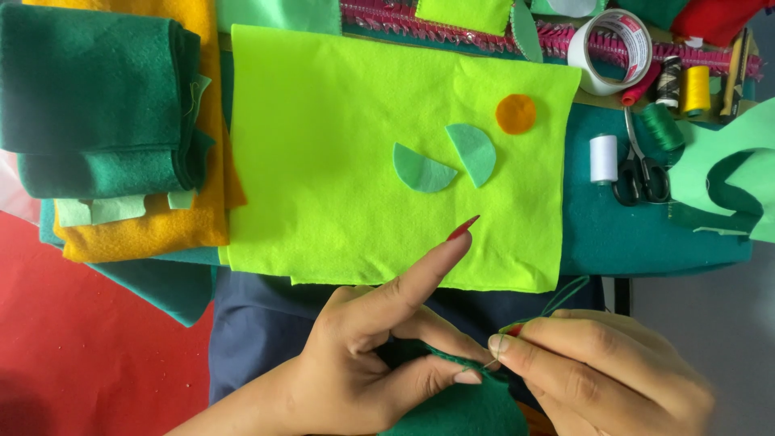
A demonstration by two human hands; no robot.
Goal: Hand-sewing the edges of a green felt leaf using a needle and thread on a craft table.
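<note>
At the near edge of the view, the left hand (pixel 367 355) and the right hand (pixel 597 371) meet over a piece of dark green felt (pixel 460 408). The left hand pinches the felt's upper edge between thumb and middle finger, its index finger stretched out and pointing far-right with a long red nail. The right hand's fingertips are pressed together just at that edge, clamped on what looks like a thin needle, too small to make out clearly, with a green thread (pixel 565 295) looping up from it.

Just beyond the hands lies a large lime-green felt sheet (pixel 323 161), spread flat. On it rest two teal half-circles (pixel 424 171), nearly touching each other, and a small orange felt circle (pixel 516 114) to their far right.

To the left sits a folded stack of dark green felt (pixel 97 97) lying on mustard-yellow felt (pixel 161 230). To the right, on teal fabric (pixel 613 234), stand a white thread spool (pixel 603 158), a green spool (pixel 663 127) and a pair of black-handled scissors (pixel 642 173) between them. Farther off are a roll of clear tape (pixel 609 52), a yellow spool (pixel 695 89) and a strip of pink trim (pixel 452 28). A red surface (pixel 81 347) shows at the near left.
</note>
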